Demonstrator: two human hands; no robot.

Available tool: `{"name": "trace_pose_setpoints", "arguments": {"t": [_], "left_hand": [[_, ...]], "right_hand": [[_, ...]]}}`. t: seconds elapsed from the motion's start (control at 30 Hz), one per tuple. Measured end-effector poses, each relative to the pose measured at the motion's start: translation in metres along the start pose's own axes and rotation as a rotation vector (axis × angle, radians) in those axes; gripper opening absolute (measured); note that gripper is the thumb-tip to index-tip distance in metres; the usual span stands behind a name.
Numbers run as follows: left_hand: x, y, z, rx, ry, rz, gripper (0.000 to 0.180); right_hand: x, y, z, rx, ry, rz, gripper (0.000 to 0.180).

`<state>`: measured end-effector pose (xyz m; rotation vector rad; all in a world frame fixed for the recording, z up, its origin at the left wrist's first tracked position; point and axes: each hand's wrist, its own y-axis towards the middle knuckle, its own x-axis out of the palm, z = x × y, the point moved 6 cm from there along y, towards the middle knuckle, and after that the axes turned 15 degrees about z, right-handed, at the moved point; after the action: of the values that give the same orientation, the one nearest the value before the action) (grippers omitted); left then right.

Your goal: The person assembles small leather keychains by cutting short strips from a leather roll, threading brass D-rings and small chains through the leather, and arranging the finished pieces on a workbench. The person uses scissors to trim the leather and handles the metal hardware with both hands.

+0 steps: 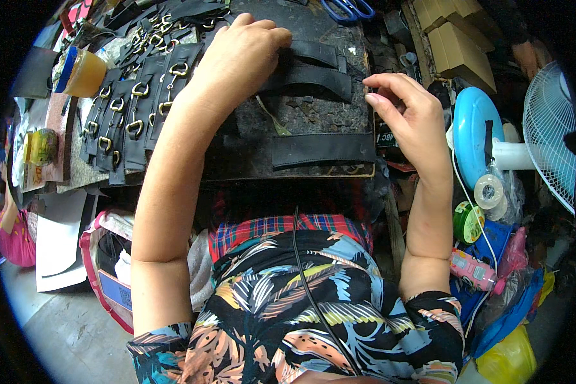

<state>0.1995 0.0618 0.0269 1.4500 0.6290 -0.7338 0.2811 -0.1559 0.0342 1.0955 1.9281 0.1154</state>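
Note:
My left hand [244, 56] is over the far part of the dark worktable, beside the left ends of some black leather straps [317, 78]. Its fingers curl down, and whatever they may grip is hidden beneath the hand. My right hand [411, 115] hovers at the table's right edge, thumb and forefinger a little apart with nothing visible between them. Closer to me, a single stitched black leather strap [323, 150] lies flat along the front edge. Left of my left forearm, several black leather pieces with brass-coloured buckles [137, 105] lie in a row.
An amber tub [86, 72] and a small yellowish jar [40, 147] stand at the table's left. Blue-handled scissors [347, 9] lie at the far edge. On the right are a fan [552, 134], cardboard boxes [457, 54], a tape roll [489, 191] and a pink bottle [472, 270].

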Motion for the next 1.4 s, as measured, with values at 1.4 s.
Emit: {"name": "trace_pose_setpoints", "arguments": {"t": [1.4], "left_hand": [[-0.052,-0.093,0.083,-0.128,-0.149,0.184,0.037]], "right_hand": [[0.033,-0.015,-0.054,-0.474,-0.095,-0.061,0.019]]}}
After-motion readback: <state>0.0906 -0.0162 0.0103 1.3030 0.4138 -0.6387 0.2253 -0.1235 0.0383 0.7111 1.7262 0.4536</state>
